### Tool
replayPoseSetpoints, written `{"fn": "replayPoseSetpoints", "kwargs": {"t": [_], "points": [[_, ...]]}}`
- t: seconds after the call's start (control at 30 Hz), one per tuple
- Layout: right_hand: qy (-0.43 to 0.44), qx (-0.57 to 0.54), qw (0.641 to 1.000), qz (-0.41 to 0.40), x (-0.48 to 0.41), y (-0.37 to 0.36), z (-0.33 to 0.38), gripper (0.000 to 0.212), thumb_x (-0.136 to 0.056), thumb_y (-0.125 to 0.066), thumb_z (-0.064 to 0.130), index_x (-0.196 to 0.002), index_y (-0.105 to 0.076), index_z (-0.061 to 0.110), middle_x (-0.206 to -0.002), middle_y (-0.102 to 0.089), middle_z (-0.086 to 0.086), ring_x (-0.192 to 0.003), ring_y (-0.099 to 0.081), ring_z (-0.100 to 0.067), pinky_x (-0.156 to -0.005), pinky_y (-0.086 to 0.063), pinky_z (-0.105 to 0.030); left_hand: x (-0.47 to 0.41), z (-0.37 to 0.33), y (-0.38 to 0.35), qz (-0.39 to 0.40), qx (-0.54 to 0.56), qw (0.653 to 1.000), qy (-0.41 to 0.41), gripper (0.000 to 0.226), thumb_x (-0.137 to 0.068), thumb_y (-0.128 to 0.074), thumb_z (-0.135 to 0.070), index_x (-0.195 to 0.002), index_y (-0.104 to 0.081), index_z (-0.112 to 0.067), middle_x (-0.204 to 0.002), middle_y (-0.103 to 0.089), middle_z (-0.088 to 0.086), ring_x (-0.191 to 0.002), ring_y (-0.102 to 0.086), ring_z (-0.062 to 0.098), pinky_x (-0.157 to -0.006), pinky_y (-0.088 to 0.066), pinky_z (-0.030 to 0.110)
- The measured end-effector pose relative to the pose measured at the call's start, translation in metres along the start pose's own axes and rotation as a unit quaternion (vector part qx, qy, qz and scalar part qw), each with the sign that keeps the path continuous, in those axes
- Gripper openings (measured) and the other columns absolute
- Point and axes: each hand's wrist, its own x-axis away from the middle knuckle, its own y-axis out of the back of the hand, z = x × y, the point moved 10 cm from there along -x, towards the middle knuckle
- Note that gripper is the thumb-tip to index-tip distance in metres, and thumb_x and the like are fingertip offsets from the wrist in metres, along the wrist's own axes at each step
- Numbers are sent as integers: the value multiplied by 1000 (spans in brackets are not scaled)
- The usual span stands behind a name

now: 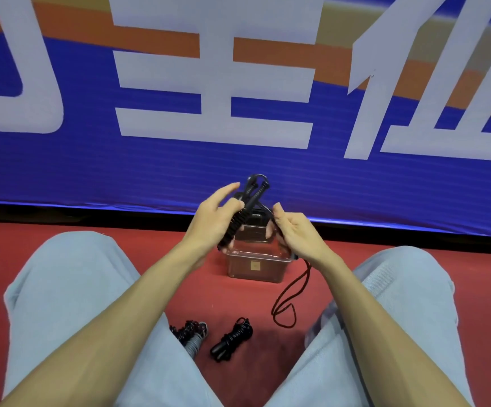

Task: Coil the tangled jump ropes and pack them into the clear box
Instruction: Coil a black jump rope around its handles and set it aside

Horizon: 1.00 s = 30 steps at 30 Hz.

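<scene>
Jump rope handles (246, 205) clasped in left grip (213, 220) above clear box (256, 267); right grip (295, 232) holds cord (294, 282) trailing to red floor (232, 298).

This looks like an indoor sports hall or gym. A red sports floor (238, 298) spreads from 3 through 6 to 9 o'clock. At 12 o'clock a long blue banner (179, 171) with huge white characters (215, 89) and an orange band (156, 44) stands along the floor's far edge. Bundled jump ropes (231, 342) lie at 6 o'clock.
</scene>
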Motion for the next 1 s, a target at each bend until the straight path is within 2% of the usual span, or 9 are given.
{"fn": "replayPoseSetpoints", "kwargs": {"t": [0.13, 0.2, 0.3, 0.37, 0.5, 0.67, 0.83, 0.9, 1.0], "points": [[7, 249, 963, 104, 3, -18, -12, 45, -97, -49, 47, -75, -60, 9, -60, -59, -1, -55, -55, -16, -60, -47, -34, -10, 10, 24, -63, 23, 997, 30, 24, -96, -52, -21, -115, -65, -24, -69, -62, 13, -41, -48, 23, -39, -36, 25], [15, 312, 944, 109, 3, -19, -16, 37, -99, -50, 38, -82, -61, 7, -72, -65, -9, -65, -60, -23, -67, -48, -38, -15, 17, 36, -90, 10, 995, 42, 20, -95, -56, -23, -112, -64, -17, -71, -63, 12, -42, -48, 23, -39, -35, 25], [51, 289, 953, 76, 7, -13, 1, 27, -102, -44, 28, -87, -57, 11, -73, -59, 0, -65, -55, -18, -65, -44, -37, -19, 24, 44, -103, -63, 992, 32, 18, -92, -63, -26, -108, -61, -17, -79, -65, 10, -46, -48, 21, -41, -37, 26], [110, 290, 948, 68, 11, -13, 21, 22, -103, -41, 27, -89, -55, 16, -80, -59, 3, -71, -54, -16, -69, -46, -37, -21, 24, 44, -98, -158, 983, 3, 23, -87, -68, -30, -108, -61, -22, -85, -68, 4, -54, -52, 20, -51, -44, 30], [213, 321, 921, 60, 20, -15, 48, 22, -101, -44, 28, -116, -60, 22, -100, -60, 3, -90, -57, -16, -75, -49, -38, -17, 25, 22, -29, -377, 925, -25, 26, -82, -69, -35, -103, -54, -35, -85, -65, -7, -75, -61, 20, -70, -46, 34], [274, 296, 915, 13, 27, -13, 67, 16, -90, -62, 26, -100, -71, 18, -85, -58, 4, -73, -55, -15, -60, -50, -45, -7, 32, -11, 69, -483, 872, -51, 32, -78, -69, -32, -104, -50, -34, -92, -60, -11, -85, -57, 20, -69, -40, 32], [239, 221, 943, -70, 20, 9, 61, 10, -75, -77, 23, -84, -76, 19, -82, -61, 9, -73, -61, -14, -64, -52, -42, 8, 27, -40, 166, -531, 824, -109, 26, -79, -65, -36, -70, -41, -34, -75, -50, -10, -73, -52, 16, -60, -36, 32], [203, 187, 957, -93, 17, 18, 55, 12, -71, -81, 22, -81, -77, 19, -79, -63, 8, -74, -61, -12, -67, -52, -39, 14, 22, -46, 185, -534, 814, -136, 21, -80, -64, -44, -78, -47, -31, -79, -52, -8, -75, -54, 15, -61, -41, 32], [160, 147, 969, -119, 13, 27, 46, 12, -71, -82, 22, -82, -79, 19, -76, -66, 5, -74, -61, -6, -68, -47, -20, 16, 15, -46, 181, -552, 794, -179, 33, -79, -65, -55, -97, -48, -34, -87, -53, -9, -83, -56, 15, -67, -45, 31]]}}
